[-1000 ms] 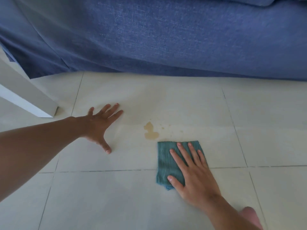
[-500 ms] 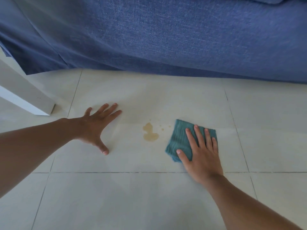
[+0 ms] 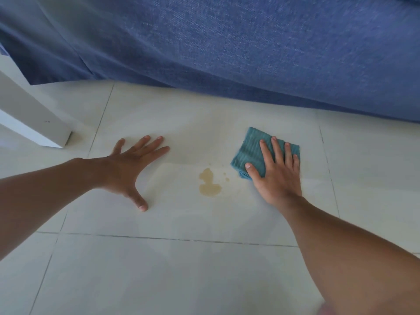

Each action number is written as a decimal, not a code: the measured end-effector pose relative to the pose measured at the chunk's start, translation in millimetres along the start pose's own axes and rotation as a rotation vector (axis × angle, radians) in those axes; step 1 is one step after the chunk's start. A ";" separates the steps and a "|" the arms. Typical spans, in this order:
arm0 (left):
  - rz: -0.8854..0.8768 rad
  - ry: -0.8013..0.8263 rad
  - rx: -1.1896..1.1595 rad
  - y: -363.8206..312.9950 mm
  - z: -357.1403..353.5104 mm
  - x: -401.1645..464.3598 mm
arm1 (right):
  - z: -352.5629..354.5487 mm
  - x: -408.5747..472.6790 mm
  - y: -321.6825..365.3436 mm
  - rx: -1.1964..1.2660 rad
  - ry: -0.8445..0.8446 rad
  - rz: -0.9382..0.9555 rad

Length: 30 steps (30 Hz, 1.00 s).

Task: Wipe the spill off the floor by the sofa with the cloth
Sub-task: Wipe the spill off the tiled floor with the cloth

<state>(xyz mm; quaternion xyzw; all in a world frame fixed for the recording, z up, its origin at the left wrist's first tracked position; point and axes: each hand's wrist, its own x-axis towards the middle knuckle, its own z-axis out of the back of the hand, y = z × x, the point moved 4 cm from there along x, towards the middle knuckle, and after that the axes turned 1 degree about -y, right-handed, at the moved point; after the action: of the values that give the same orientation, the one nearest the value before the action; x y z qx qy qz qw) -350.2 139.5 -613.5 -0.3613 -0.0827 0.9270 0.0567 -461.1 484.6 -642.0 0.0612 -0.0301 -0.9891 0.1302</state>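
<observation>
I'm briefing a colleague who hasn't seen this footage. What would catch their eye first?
Probably the tan spill on the pale floor tiles, midway between two spread hands. The right hand presses a folded teal cloth flat just right of the spill; the left hand rests bare on the tile. Behind them the blue sofa fills the top.

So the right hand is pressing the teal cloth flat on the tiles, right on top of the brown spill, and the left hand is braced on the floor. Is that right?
Not quite. In the head view the cloth lies beside the spill, to its right and not covering it; the brown puddle is fully exposed. The rest holds: the right hand presses the cloth flat on the tiles, and the left hand is braced on the floor.
</observation>
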 end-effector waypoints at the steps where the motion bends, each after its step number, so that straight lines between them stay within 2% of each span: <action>1: -0.001 -0.001 -0.004 0.8 -0.6 -0.1 | -0.6 -0.1 0.5 -0.008 0.003 0.001; 8: -0.008 -0.032 -0.005 0.8 -1.8 -0.8 | -1.2 10.0 18.3 -0.019 0.035 -0.001; 23: 0.022 -0.176 -0.007 10.8 -12.6 -8.3 | -6.6 39.1 162.1 0.022 0.081 0.259; 30: 0.056 -0.224 -0.019 15.3 -15.7 -14.3 | -10.1 44.0 186.3 0.046 0.092 0.279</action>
<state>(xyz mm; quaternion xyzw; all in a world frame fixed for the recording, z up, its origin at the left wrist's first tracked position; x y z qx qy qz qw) -329.8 123.9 -618.4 -0.2583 -0.0871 0.9620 0.0179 -454.7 292.9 -642.9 0.1048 -0.0547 -0.9566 0.2664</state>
